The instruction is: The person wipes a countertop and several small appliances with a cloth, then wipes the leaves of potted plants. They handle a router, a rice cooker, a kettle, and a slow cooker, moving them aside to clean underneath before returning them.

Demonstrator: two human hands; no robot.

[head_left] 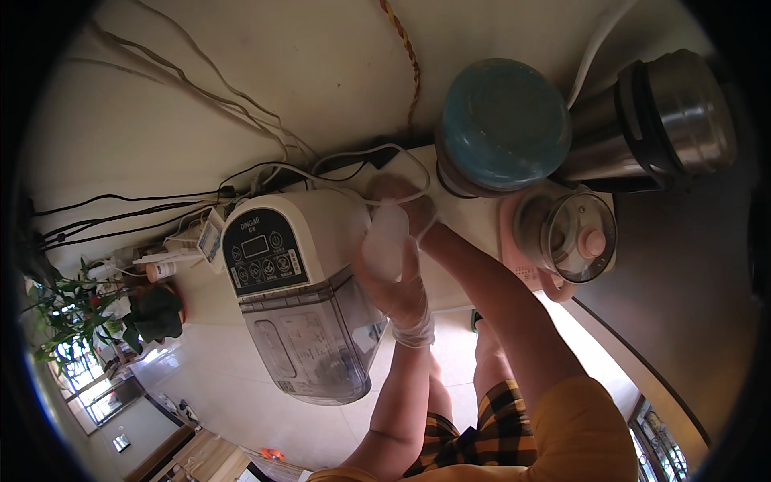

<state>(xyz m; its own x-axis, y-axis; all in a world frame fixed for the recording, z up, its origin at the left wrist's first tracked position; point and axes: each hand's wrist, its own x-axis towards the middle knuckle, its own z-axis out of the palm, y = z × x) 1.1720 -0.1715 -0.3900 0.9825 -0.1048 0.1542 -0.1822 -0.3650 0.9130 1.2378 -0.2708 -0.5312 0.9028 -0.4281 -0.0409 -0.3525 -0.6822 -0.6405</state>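
My left hand [393, 293], in a thin see-through glove, is wrapped round a translucent white plastic bottle [387, 237]. It is close against the right side of a cream countertop appliance [333, 233] with a dark button panel [265, 249] and a smoky clear bin [301, 345]. Farther back, my right hand [409, 197] is at the bottle's far end, beside a looping white cord [414, 165]. The bottle and shadow partly hide its fingers, so its grip does not show clearly.
To the right stand a round teal-topped container [506, 120], a steel vacuum flask [675, 120] and a pink kettle with a glass lid [582, 237]. Several cables [128, 205] run along the wall. Potted plants [152, 313] sit at the left.
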